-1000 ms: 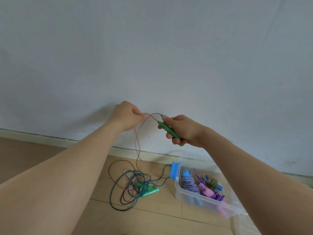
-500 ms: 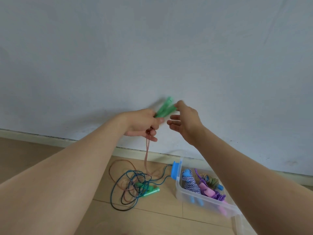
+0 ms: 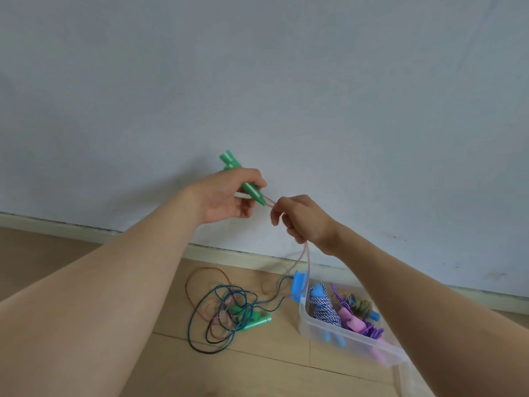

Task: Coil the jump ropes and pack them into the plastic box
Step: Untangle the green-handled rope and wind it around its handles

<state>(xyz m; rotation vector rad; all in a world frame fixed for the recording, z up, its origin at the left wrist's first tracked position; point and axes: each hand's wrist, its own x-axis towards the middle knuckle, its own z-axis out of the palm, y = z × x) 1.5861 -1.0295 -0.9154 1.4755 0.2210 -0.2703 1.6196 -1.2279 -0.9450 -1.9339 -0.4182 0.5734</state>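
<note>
Fingers (image 3: 249, 176) of left hand (image 3: 221, 200) grip the green handles (image 3: 230, 164), right hand (image 3: 304, 222) pinches the pink rope (image 3: 306, 257) hanging to floor (image 3: 257, 373) beside the box (image 3: 320, 328); coiling seems at start & next needs even loops.

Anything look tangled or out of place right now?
Yes: the teal rope lies in a loose tangle on the floor left of the plastic box, mixed with the pink cord that the right hand grips. Nothing looks broken.
</note>
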